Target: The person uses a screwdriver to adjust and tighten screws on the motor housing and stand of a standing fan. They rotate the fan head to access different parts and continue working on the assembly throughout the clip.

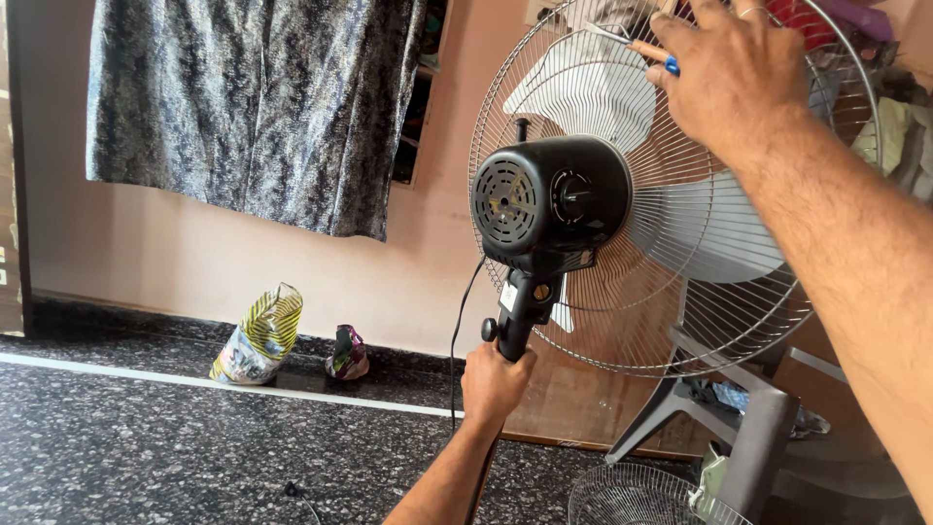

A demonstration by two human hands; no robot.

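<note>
A pedestal fan stands in front of me, seen from behind: a black motor housing point(546, 199), a wire rear guard point(700, 321) and pale blades point(700, 228) behind it. My left hand point(494, 382) grips the black neck of the fan's stand just below the motor. My right hand point(724, 73) is raised at the top of the guard and holds a slim tool with an orange and blue handle point(653, 55) whose metal tip rests against the wires.
A loose wire guard point(632, 496) lies on the dark speckled floor at the bottom right, beside a grey plastic chair point(758, 428). Two crumpled bags point(258, 335) sit by the pink wall. A dark patterned curtain point(253, 107) hangs at the upper left. The fan's cord point(457, 340) trails down.
</note>
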